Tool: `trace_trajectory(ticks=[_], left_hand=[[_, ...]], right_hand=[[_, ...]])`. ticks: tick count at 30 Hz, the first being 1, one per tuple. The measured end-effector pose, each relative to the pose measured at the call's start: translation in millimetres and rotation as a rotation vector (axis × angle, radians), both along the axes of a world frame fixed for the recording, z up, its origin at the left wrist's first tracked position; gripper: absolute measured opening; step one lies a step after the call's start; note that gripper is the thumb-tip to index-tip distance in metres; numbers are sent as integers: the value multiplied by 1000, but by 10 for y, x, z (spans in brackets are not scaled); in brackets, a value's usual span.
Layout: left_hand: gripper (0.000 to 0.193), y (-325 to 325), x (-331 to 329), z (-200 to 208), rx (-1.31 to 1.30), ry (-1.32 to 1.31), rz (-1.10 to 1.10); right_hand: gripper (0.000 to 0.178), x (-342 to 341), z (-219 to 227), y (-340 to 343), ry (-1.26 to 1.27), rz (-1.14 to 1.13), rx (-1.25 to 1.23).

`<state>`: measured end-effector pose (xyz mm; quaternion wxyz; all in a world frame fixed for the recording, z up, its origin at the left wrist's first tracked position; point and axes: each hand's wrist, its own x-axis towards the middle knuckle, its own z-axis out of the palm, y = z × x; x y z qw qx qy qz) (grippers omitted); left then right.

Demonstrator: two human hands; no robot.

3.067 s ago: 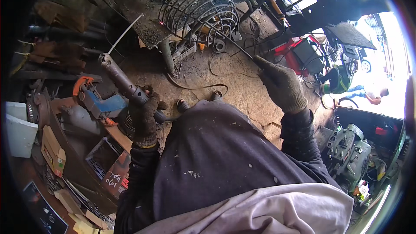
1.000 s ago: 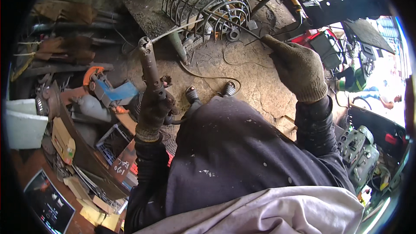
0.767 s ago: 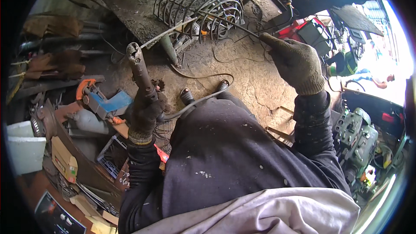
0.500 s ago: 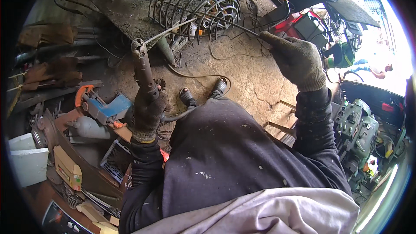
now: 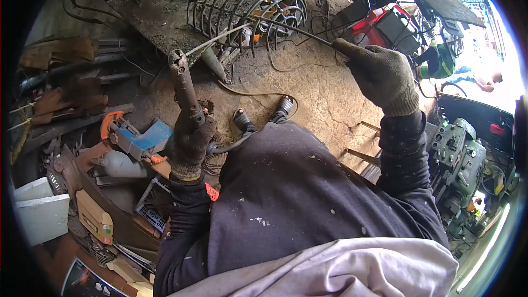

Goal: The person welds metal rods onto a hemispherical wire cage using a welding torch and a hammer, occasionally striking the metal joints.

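My gloved left hand [image 5: 191, 146] is wrapped round a worn brown welding electrode holder [image 5: 184, 85], its cable trailing beneath. A pale, thin welding electrode [image 5: 217, 39] sticks out of the holder's head, slanting up and right. In my gloved right hand [image 5: 388, 80] is a thin dark metal rod [image 5: 300, 31], pointing left. The rod's far end and the electrode's tip come close together in front of a cage of curved metal bars [image 5: 247, 1]; I cannot tell if they touch. That cage rests at the edge of a dirty metal table [image 5: 157, 25].
A blue and orange tool [image 5: 146, 137], a grey cylinder [image 5: 122, 165] and a plastic crate [image 5: 151, 203] lie at the left. A cable [image 5: 258, 94] crosses the floor near my feet. Green machinery [image 5: 459, 157] stands at the right; another person [image 5: 484, 81] is far right.
The view has shifted slightly, so most things sit a little differently in it. Both hands keep their grips, and the rod and electrode still meet near the cage.
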<state>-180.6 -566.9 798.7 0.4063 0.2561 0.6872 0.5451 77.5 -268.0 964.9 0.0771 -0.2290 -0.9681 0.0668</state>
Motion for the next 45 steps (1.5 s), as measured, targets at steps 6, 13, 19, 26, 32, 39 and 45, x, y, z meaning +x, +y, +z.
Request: trace_trajectory(ticks=[6, 13, 19, 26, 32, 39, 45], left_hand=[[37, 53, -32, -53, -1, -100, -15], [35, 141, 69, 79, 112, -225, 59], [39, 167, 67, 139, 70, -314, 33], [28, 177, 10, 134, -24, -175, -53], [27, 143, 22, 133, 1, -147, -36], [30, -48, -77, -217, 37, 263, -80], [37, -14, -66, -86, -76, 113, 20]], right_hand=[[38, 9, 13, -8, -7, -17, -10], [36, 45, -47, 14, 85, -23, -60], [35, 35, -7, 13, 62, -9, -74], [34, -23, 24, -49, 56, -49, -79], [34, -7, 20, -14, 30, -17, -40], [37, -6, 12, 21, 18, 0, -74], [35, 7, -14, 31, 31, 35, -29]])
